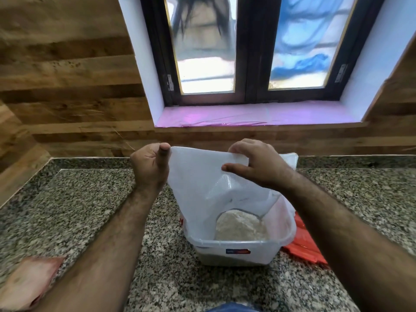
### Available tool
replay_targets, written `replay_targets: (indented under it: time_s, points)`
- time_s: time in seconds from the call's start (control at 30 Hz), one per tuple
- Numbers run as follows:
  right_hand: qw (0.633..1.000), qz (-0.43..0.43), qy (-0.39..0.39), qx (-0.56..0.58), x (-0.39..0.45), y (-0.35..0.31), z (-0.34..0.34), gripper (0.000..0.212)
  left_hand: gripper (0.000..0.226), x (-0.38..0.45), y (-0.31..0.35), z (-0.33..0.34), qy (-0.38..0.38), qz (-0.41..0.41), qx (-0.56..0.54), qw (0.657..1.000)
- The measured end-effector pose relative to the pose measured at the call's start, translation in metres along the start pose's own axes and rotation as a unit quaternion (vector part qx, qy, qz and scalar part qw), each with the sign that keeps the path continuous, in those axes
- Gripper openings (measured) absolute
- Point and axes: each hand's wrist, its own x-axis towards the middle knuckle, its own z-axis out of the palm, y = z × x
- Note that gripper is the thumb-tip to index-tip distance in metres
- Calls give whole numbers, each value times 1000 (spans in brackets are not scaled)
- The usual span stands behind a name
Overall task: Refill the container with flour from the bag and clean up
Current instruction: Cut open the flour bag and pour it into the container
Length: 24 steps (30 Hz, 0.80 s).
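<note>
A white woven flour bag (pixel 202 181) hangs upside down over a clear plastic container (pixel 238 246) on the granite counter, its mouth down inside the container. A mound of flour (pixel 238 226) lies in the container below the bag's mouth. My left hand (pixel 150 165) grips the bag's upper left corner, thumb up against the edge. My right hand (pixel 254 163) pinches the bag's upper right edge, fingers curled over the top and thumb on the near face.
An orange-red lid (pixel 304 242) lies on the counter right of the container, partly under my right forearm. A pinkish cloth (pixel 29 280) sits at the near left. Wood-look wall and a window with a pink sill (pixel 247 113) stand behind the granite counter (pixel 90 199).
</note>
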Motion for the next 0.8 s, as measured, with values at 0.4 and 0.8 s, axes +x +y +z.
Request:
replay_targets:
  time_s: [0.4,0.8]
  points:
    - [995,-56,76,-42,-2,-1,28,21,131,-22,10,1,29,-89,-60,994]
    - [989,-55,129,-46,-6,1,35,20,138,-65,39,1,-112,-165,-221,955]
